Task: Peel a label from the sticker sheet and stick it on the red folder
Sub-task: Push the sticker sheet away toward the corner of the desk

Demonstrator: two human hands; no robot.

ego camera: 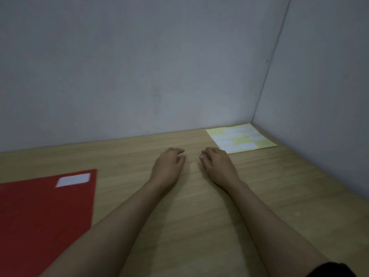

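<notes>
- Left hand and right hand: palms down on the wooden table, fingers loosely curled, holding nothing.
- Sticker sheet: flat in the far corner, just beyond the right hand.
- Red folder: well left of both hands, with a white label at its far corner.

The folder lies on the table at its left edge, with a label on the folder's far right corner. The sheet lies in the table's far right corner, against both walls. Both hands rest palm down on the table between them: the left hand beside the right hand, whose fingertips reach the sheet's near left corner.
</notes>
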